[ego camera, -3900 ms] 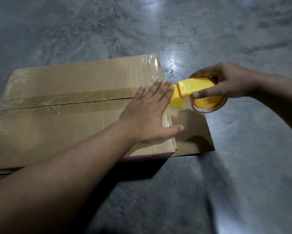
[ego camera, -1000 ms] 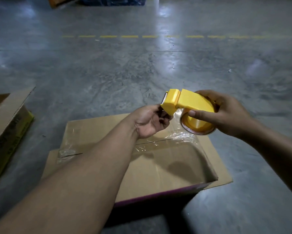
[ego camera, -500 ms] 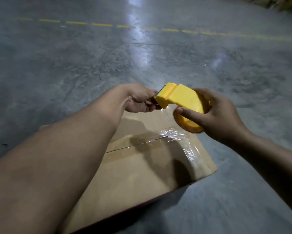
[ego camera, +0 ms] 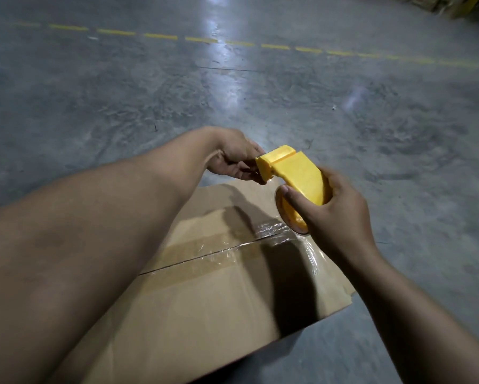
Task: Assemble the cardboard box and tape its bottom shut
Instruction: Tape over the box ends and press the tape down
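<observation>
From the head camera, we look down at our two bare hands held above the far end of the cardboard box (ego camera: pixel 210 309), which lies on the concrete floor (ego camera: pixel 122 106) with its taped flaps facing up. Our right hand (ego camera: pixel 335 214) is clenched around a yellow tape dispenser (ego camera: pixel 293 176), thumb pressed on the side of the roll, so the tool stays steady in the air just over the box's far right corner. Our left hand (ego camera: pixel 235 159) is closed at the dispenser's cutter end, fingertips pinched there; we judge it is working the loose tape end at the blade, though the tape itself is too clear to make out at that spot. Holding the dispenser up close like this lets both hands meet at the cutter.

The box is plain brown, its two flaps meeting in a dark centre seam (ego camera: pixel 205 253). A strip of clear tape (ego camera: pixel 263 234) runs along that seam, wrinkled and glossy near the right end, where it folds over the edge. A darker band flanks the seam, probably older tape. A dashed yellow line (ego camera: pixel 161 36) crosses the floor well beyond.
</observation>
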Demonstrator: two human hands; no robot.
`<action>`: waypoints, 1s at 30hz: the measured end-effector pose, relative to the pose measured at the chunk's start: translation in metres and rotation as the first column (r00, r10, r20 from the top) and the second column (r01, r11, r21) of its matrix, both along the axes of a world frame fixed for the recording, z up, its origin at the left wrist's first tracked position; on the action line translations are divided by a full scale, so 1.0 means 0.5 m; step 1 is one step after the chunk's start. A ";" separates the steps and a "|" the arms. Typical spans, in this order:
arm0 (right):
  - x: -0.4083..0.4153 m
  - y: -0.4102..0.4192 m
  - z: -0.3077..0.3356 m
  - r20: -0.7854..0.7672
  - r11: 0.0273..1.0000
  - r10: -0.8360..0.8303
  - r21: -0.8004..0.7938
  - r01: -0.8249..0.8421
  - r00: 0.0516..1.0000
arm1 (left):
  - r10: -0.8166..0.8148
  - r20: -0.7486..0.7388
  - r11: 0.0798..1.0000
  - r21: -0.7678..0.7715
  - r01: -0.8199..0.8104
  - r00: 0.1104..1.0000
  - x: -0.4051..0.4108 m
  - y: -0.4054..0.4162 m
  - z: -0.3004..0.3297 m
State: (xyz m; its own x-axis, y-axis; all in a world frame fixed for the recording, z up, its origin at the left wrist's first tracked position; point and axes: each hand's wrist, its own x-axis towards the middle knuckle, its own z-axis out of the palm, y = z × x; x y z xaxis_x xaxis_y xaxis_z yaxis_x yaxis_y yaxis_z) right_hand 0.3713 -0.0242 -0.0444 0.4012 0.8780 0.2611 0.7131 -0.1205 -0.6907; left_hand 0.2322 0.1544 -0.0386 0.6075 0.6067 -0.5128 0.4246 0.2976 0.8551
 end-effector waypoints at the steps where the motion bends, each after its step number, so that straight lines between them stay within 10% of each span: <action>1: -0.001 0.005 -0.002 0.005 1.000 -0.002 -0.012 0.002 1.000 | 0.002 -0.004 1.000 0.018 -0.002 1.000 0.002 0.004 -0.003; 30: 0.029 -0.068 -0.026 0.189 0.956 -0.050 -0.275 0.101 0.981 | 0.089 -0.073 0.917 0.396 -0.053 0.993 0.044 0.116 -0.187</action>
